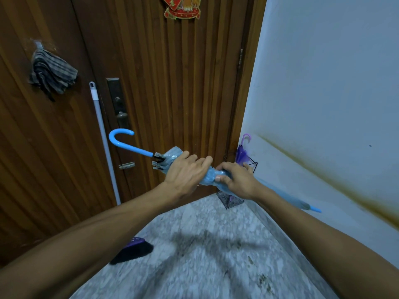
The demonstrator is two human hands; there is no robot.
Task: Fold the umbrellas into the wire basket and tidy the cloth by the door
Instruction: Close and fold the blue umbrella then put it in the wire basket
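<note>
The left hand has its fingers curled round the bunched canopy of the blue umbrella. The right hand pinches the canopy folds lower on the shaft, thumb pressing the film. The umbrella is held roughly level in front of the door, its hooked handle toward the door latch and its tip toward the wall. The wire basket stands in the corner to the right of the door, already holding a purple umbrella. The canopy looks thin, slick and soft, likely light; the rigid shaft or handle probably gives surer purchase. The striped cloth hangs on the door's left panel.
</note>
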